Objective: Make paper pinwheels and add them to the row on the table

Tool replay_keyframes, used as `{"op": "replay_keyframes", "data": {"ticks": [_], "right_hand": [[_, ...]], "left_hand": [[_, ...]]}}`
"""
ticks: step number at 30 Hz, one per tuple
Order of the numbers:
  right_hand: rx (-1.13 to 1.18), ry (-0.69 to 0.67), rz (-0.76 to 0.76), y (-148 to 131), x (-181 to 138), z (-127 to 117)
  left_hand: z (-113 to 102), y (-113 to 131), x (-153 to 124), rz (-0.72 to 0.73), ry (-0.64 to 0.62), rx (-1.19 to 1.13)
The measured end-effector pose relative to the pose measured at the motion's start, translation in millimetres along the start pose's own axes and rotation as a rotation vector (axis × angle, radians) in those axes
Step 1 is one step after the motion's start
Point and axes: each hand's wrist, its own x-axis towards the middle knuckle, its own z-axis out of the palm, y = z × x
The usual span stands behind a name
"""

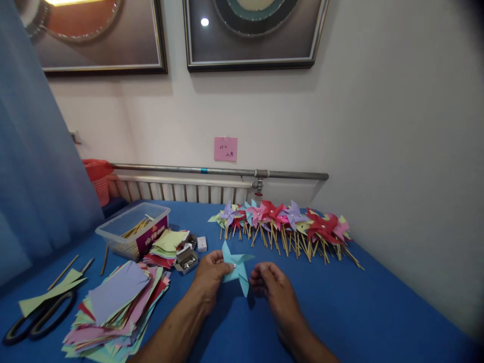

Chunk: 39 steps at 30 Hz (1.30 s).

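A light blue paper pinwheel [239, 273] with pointed folded blades is in my left hand [212, 275]. My left thumb lies close by a small shiny pin at its centre, and the fingers are behind the paper. No stick shows on this pinwheel. Just to its right, my right hand [273, 282] hovers with loosely curled fingers, a small gap from the nearest blade. I see nothing in that hand. Left of my left hand, a small open box [186, 260] holds shiny metal pins.
Finished pinwheels [282, 218] on sticks lie along the back. A clear plastic tub [124, 242] holds sticks. At the left are a stack of coloured paper [117, 297], black-handled scissors [53, 315] and a blue curtain [34, 151]. A wall [408, 201] borders the table's right.
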Motion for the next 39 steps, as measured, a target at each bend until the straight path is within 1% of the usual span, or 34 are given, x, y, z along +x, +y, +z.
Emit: {"op": "replay_keyframes", "data": {"ticks": [3,6,12,16,22,28,31,34,39], "right_hand": [[-0.062,-0.120,-0.022,-1.0,-10.5,7.9],[-0.165,-0.147,-0.088,-7.0,-20.1,11.6],[-0.225,-0.208,-0.170,-11.8,-24.4,10.9],[-0.294,-0.214,-0.248,-10.7,-25.4,10.7],[-0.310,-0.203,-0.253,-11.8,-24.4,8.7],[-0.476,-0.213,-0.363,-12.5,-26.6,7.9],[-0.515,-0.203,-0.407,-12.6,-28.6,8.8],[-0.528,-0.204,-0.434,-13.4,-29.2,9.3],[-0.575,-0.245,-0.491,-12.1,-28.3,8.8]], "left_hand": [[0.0,-0.5,0.3,-0.003,0.026,0.002],[0.4,-0.8,0.5,0.005,0.024,0.032],[-0.4,-4.9,3.2,0.024,0.052,0.072],[-0.9,-7.4,5.4,0.033,0.048,0.070],[-0.1,-5.8,4.4,0.041,0.064,0.059],[-0.9,-7.2,6.2,0.033,0.063,0.040],[-1.9,-8.3,7.5,0.039,0.071,0.040],[-3.4,-10.8,9.3,0.038,0.073,0.039],[-5.9,-19.4,14.6,0.069,0.098,0.017]]}}
